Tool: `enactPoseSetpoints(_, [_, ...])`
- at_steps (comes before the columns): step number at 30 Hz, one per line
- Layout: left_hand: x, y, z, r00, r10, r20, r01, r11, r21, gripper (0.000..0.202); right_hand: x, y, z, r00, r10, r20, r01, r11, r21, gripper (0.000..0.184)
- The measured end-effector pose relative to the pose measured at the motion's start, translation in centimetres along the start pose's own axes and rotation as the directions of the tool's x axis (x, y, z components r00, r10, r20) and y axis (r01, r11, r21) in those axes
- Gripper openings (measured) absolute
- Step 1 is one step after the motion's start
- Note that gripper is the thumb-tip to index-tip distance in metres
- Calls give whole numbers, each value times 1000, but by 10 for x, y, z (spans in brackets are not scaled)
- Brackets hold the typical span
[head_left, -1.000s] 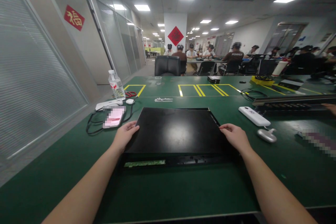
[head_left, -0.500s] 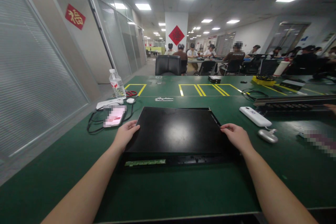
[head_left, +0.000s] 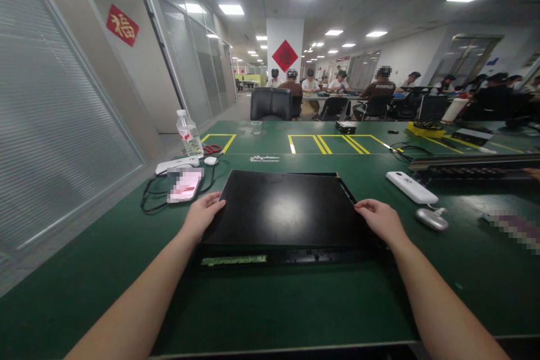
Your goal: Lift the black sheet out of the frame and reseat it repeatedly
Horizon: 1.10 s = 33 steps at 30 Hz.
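A flat black panel (head_left: pixel 253 202) with a glossy light reflection lies over a black frame (head_left: pixel 320 256), its near edge slightly apart from the frame. Along the frame's near side shows a green circuit board strip (head_left: pixel 234 260). My left hand (head_left: pixel 205 214) grips the panel's left edge, thumb on top and the other fingers mostly hidden. At the right edge, my right hand (head_left: pixel 382 219) pinches the panel between thumb and fingers. What lies between panel and frame is hidden.
Left on the green table (head_left: pixel 295 309) are a phone (head_left: pixel 185 184), cables, red scissors (head_left: pixel 212 149) and a water bottle (head_left: pixel 189 135). A white device (head_left: pixel 411 187) and silver mouse-shaped object (head_left: pixel 432 219) lie right. Another person's hand (head_left: pixel 532 172) touches a black frame at far right.
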State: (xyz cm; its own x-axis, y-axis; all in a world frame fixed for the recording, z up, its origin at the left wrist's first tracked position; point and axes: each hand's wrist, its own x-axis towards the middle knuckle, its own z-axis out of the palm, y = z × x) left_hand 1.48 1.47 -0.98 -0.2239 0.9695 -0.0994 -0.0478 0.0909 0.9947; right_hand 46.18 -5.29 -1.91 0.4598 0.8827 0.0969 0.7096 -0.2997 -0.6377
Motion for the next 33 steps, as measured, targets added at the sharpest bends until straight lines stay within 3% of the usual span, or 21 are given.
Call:
enactPoseSetpoints(13, [-13, 14, 6, 992, -122, 13, 123, 989, -85, 31, -3, -5, -3, 1000, 1, 4, -1, 1000, -17, 20])
enactPoseSetpoints(33, [-12, 17, 0, 984, -138, 114, 160, 964, -212, 37, -1, -4, -3, 1000, -7, 6, 7, 1000, -4, 20])
